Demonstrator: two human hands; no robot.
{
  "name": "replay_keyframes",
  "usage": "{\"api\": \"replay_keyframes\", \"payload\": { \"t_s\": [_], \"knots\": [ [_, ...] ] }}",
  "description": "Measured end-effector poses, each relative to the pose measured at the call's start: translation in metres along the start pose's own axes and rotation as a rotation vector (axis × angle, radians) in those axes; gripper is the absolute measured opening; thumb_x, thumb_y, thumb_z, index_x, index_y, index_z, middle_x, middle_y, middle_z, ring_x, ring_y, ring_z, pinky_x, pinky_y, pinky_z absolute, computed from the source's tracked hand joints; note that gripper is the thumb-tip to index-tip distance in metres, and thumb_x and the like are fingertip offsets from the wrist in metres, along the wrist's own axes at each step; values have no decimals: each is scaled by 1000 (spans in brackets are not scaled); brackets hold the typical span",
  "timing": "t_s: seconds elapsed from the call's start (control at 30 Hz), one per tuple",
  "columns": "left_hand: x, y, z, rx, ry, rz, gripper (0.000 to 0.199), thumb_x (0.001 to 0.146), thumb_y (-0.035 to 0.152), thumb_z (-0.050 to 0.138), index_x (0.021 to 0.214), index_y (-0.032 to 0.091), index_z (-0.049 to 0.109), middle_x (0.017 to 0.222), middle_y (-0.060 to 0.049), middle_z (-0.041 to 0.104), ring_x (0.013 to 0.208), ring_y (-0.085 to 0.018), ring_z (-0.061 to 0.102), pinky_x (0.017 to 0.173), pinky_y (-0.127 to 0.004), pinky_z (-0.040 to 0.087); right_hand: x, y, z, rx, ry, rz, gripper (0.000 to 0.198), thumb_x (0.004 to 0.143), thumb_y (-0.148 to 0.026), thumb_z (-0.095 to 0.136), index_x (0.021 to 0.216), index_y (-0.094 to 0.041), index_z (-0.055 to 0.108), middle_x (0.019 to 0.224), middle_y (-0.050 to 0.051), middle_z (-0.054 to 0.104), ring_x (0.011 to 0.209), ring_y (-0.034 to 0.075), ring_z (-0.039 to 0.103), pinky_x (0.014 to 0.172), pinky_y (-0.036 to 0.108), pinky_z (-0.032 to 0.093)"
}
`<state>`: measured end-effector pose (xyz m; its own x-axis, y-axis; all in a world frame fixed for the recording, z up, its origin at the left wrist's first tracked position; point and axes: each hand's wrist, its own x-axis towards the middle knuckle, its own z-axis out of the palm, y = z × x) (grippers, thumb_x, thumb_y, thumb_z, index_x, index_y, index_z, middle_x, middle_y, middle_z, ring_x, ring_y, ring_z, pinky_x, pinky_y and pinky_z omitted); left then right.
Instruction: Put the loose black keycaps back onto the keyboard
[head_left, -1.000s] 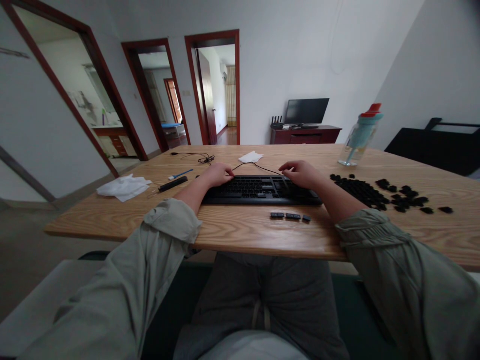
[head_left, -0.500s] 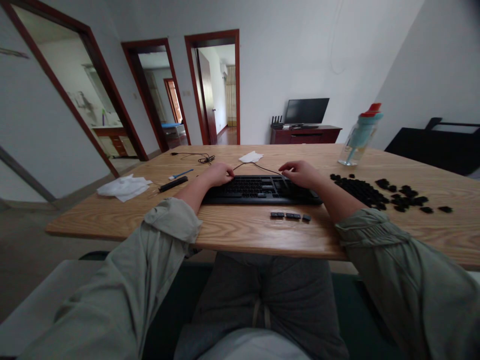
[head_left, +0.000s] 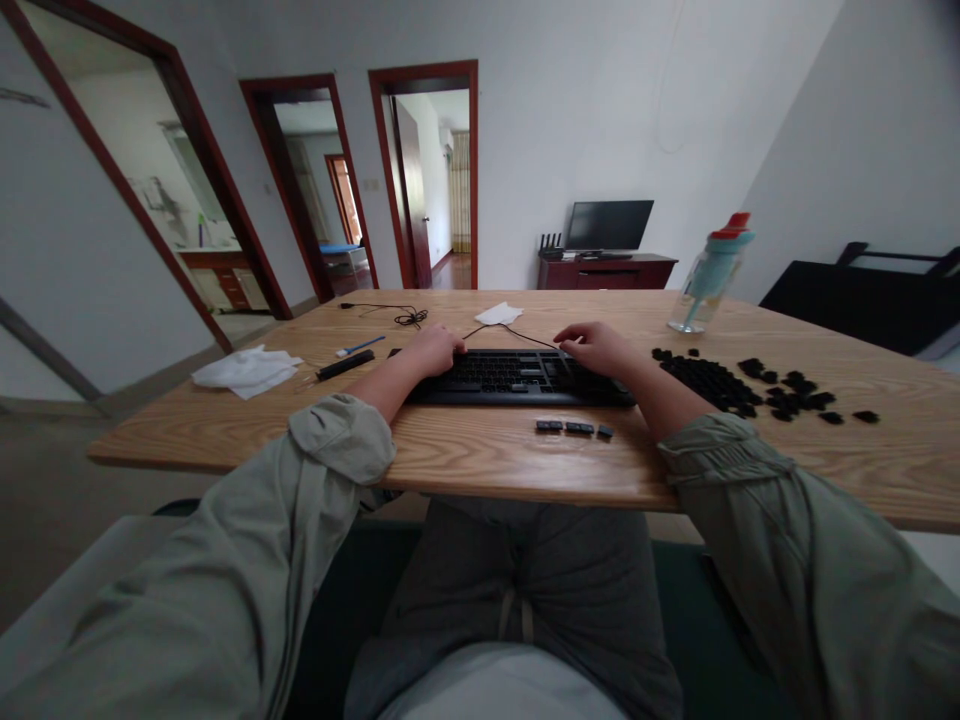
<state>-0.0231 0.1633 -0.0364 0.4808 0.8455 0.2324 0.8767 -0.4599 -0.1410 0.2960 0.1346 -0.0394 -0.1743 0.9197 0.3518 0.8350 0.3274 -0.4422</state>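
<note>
A black keyboard [head_left: 495,372] lies on the wooden table with many keycaps off it; a few wide keys are on it. My left hand [head_left: 437,350] rests at its upper left part, fingers curled and pressed together at the back edge; whatever they may pinch is too small to make out. Over its right part, my right hand [head_left: 596,347] hovers with bent fingers slightly apart, nothing visible in them. A short row of loose keycaps [head_left: 579,428] lies in front of the keyboard. To the right is a large heap of black keycaps [head_left: 709,385].
A water bottle [head_left: 711,275] with a red top stands at the back right. On the left lie white tissues [head_left: 247,370], a black bar-shaped piece [head_left: 345,365] and a blue brush [head_left: 364,346]. A coiled cable [head_left: 411,317] and another tissue [head_left: 499,314] lie farther back.
The whole view has shifted slightly, so the table's right side appears a little farther left. Both hands keep nearly the same pose at the keyboard.
</note>
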Motion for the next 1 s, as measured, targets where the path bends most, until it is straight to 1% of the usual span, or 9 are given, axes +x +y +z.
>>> {"api": "replay_keyframes", "payload": {
  "t_s": [0.13, 0.27, 0.4, 0.6, 0.77, 0.87, 0.93, 1.0],
  "knots": [
    [-3, 0, -1, -12, -14, -1, 48, 78, 8, 54, 115, 31, 74, 105, -5, 74, 104, -23, 62, 91, -30, 48, 1, 2, 1, 7, 1, -8, 29, 88, -23, 55, 106, -14, 77, 99, 10, 76, 83, 19, 68, 78, 28, 51],
    [-8, 3, -5, -32, -34, -56, 49, 78, 10, 56, 119, 32, 73, 112, -5, 72, 103, -23, 65, 92, -29, 47, 2, 3, 2, -12, -7, -19, 30, 88, -21, 55, 107, -13, 76, 104, 12, 76, 89, 20, 68, 81, 27, 50],
    [-8, 5, -7, -41, -53, -78, 51, 77, 9, 57, 120, 32, 72, 116, -5, 72, 107, -23, 65, 92, -28, 48, 2, 3, 2, -20, -5, -16, 29, 89, -20, 54, 107, -13, 76, 104, 11, 76, 88, 19, 69, 81, 26, 50],
    [-2, 1, 5, -150, -44, -100, 54, 75, 3, 54, 118, 29, 73, 120, -2, 73, 111, -21, 65, 93, -25, 48, 2, 6, 4, -22, -17, -12, 30, 88, -20, 55, 108, -13, 76, 104, 12, 76, 86, 19, 69, 76, 26, 50],
    [-1, -5, 11, -186, -33, -24, 50, 75, 2, 53, 113, 25, 75, 121, -2, 72, 114, -19, 64, 99, -25, 46, 2, 6, 3, -16, -12, -16, 30, 88, -23, 55, 107, -15, 77, 101, 10, 76, 84, 19, 68, 76, 27, 50],
    [-5, -5, 8, -155, 8, 14, 49, 78, 4, 50, 115, 25, 74, 123, -1, 72, 113, -18, 64, 100, -23, 45, 2, 4, 2, -14, -6, -1, 30, 87, -24, 56, 106, -15, 77, 99, 10, 77, 83, 19, 68, 76, 27, 50],
    [-9, -2, 3, -116, 46, 27, 48, 80, 6, 48, 116, 23, 74, 122, -2, 72, 111, -18, 64, 99, -23, 45, 2, 3, 1, -10, -3, 4, 29, 87, -24, 57, 106, -15, 77, 99, 10, 77, 83, 19, 68, 75, 26, 50],
    [-12, 3, -1, -79, 58, 25, 46, 81, 9, 47, 116, 23, 74, 119, -3, 72, 108, -18, 65, 97, -23, 47, 2, 3, 0, -5, -3, 7, 30, 86, -24, 57, 106, -16, 77, 99, 9, 77, 81, 18, 67, 74, 26, 49]
  ]
}}
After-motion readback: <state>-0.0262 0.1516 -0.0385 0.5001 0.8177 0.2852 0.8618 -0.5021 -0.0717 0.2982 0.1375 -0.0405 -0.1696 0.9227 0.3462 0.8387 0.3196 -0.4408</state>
